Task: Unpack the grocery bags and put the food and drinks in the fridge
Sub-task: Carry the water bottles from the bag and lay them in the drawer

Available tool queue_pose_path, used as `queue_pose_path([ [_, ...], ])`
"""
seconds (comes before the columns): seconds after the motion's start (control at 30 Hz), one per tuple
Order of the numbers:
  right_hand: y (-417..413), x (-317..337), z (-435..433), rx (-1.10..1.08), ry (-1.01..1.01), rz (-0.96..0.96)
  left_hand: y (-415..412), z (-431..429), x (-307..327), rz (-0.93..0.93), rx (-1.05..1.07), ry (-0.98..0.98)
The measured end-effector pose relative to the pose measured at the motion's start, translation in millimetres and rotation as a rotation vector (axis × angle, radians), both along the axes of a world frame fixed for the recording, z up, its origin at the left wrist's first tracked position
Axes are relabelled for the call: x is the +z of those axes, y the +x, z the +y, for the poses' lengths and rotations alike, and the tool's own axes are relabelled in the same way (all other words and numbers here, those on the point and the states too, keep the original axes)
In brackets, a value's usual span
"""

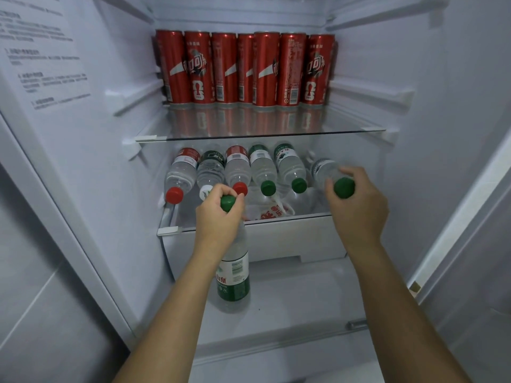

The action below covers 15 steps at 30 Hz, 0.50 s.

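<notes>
Bottles near done, by the look of it. Left grip is clamped round the neck of the left bottle, which hangs upright below it, in front of the drawer. Right grip is clamped on the cap end of the right bottle, which lies caps-out on the lower shelf, seemingly resting there. Between and beyond the two grips lies a row of five bottles, side by side, caps toward the person. Above both grips stand the cans, red, upright, along the back of the upper shelf. Judged: cans stowed, six bottles in, one to place; no grocery bags in view, so what's left can't be told. Fridge walls are white; a printed label sits up left of the left grip. Both shelves are glass, the upper mirroring the cans. A white wrapper with red print shows through the lower shelf, between the grips.
</notes>
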State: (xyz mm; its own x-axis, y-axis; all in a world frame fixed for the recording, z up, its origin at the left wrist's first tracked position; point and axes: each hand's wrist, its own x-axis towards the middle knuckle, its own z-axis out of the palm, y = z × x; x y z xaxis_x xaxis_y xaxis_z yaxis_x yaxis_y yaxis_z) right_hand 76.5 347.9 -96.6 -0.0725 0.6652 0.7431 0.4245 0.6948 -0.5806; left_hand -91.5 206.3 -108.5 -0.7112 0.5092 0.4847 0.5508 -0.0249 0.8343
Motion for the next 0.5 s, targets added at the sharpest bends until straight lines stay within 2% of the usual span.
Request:
queue_pose_path([
  [0.17,-15,-26,25,-0.090,-0.289,-0.368,-1,1,-1,0.000,-0.002,0.001],
  [0.5,-48,-9,56,-0.109,-0.297,-0.466,-4,2,-4,-0.019,0.007,0.002],
])
